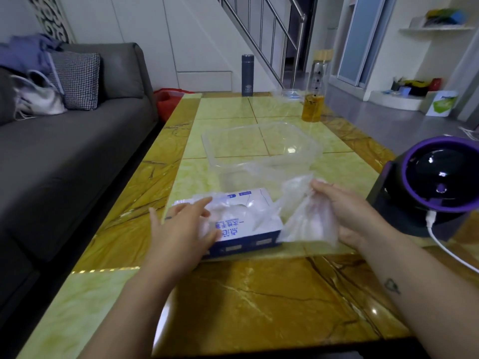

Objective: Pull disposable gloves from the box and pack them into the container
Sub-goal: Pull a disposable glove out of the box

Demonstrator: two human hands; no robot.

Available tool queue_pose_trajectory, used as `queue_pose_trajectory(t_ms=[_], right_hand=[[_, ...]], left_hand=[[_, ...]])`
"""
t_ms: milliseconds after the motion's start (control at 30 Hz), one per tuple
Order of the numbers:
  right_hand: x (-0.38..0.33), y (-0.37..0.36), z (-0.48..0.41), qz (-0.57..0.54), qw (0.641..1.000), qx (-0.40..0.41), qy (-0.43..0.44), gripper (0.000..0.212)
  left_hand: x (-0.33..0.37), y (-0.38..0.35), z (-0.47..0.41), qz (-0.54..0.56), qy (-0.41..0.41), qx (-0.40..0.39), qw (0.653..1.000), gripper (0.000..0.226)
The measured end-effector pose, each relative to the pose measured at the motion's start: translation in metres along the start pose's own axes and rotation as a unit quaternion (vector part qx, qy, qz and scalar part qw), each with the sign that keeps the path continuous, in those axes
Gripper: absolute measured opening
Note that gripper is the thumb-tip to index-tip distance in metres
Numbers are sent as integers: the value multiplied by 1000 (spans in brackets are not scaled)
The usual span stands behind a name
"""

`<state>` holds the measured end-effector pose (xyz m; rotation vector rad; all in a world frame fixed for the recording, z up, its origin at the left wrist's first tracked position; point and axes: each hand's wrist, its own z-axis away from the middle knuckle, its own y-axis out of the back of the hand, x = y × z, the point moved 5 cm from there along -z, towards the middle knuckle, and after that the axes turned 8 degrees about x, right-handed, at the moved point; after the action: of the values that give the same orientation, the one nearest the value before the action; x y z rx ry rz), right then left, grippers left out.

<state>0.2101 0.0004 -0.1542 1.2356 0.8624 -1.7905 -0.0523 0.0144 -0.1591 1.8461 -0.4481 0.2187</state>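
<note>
A white and blue glove box (248, 229) lies flat on the yellow marble table (233, 301), with thin clear gloves bulging from its top opening. My left hand (181, 229) rests on the box's left end, fingers spread over the gloves. To the right of the box, my right hand (344, 213) grips a bunch of clear disposable gloves (305, 216), lifted just off the table. Beyond the box stands a clear plastic container (259, 146); clear film lies at its near edge, and I cannot tell if gloves lie inside it.
A black and purple round device (435, 185) with a white cable stands at the table's right edge. At the far end stand a dark flask (247, 75), a glass bottle of amber liquid (315, 99) and a small clear tub (289, 94). A grey sofa (64, 151) runs along the left.
</note>
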Motion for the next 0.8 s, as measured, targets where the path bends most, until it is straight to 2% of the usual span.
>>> queue_pose_trajectory(t_ms=[67, 100, 167, 200, 233, 300, 367, 433, 500, 633, 733, 800], right_hand=[[7, -13, 11, -35, 997, -54, -41, 11], [11, -18, 17, -48, 995, -73, -57, 11], [15, -24, 26, -46, 990, -111, -76, 21], [15, -27, 32, -33, 987, -135, -76, 22], [13, -30, 38, -19, 984, -162, -74, 20], [9, -35, 46, 9, 976, -211, -60, 24], [8, -38, 51, 65, 968, -239, -34, 41], [10, -39, 50, 108, 965, -240, -3, 56], [14, -41, 50, 107, 964, -243, 9, 63], [8, -36, 41, 128, 964, -234, 22, 52], [0, -28, 34, 166, 958, -231, 35, 51], [-4, -20, 25, 150, 969, -192, 33, 54]], left_hand=[[-9, 8, 0, -62, 11, 63, 996, 50], [-8, 14, 2, -57, 3, 110, 992, 45], [2, 25, 8, 75, -22, 191, 978, 35], [10, 28, 12, 174, -20, 187, 967, 35], [18, 27, 15, 269, 0, 148, 952, 41], [31, 17, 22, 398, 67, 32, 914, 58], [40, 7, 27, 439, 98, -53, 892, 69], [45, 1, 28, 452, 94, -84, 883, 64], [48, -4, 26, 458, 86, -85, 881, 43], [46, -5, 16, 472, 88, -56, 876, 13], [44, 4, 8, 476, 82, -5, 875, 9], [41, 7, 4, 492, 100, 25, 864, 10]])
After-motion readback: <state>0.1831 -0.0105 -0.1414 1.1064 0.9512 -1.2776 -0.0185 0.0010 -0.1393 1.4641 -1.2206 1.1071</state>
